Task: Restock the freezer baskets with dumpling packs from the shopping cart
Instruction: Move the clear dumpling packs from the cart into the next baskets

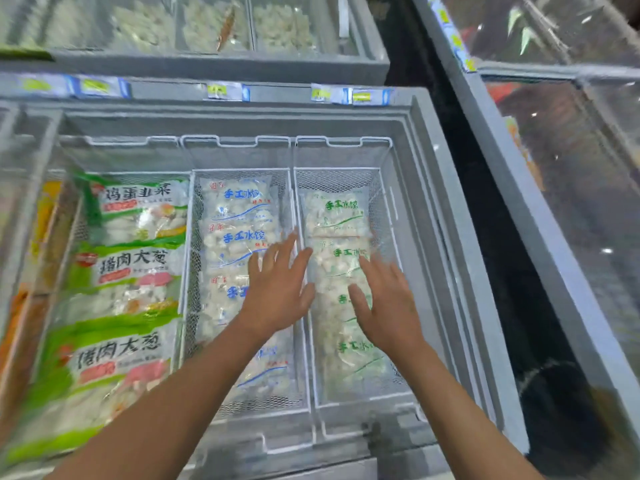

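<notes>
An open grey chest freezer [429,188] holds three white wire baskets side by side. The right basket [388,216] holds clear dumpling packs with green lettering [337,216], laid flat in a row, long axis running from the near rim to the far rim, lettering upright to the viewer. Both hands reach over this basket. The left hand [277,289] hovers above the divider on the basket's left edge, fingers straight and spread, holding nothing. The right hand [388,306] lies flat over the green-lettered packs, fingers extended; motion blur makes it unclear whether it touches them. Left of this basket, the middle basket [194,237] holds blue-lettered packs [239,216] in a similar row. Further left lie larger green-bordered bags [138,216].
</notes>
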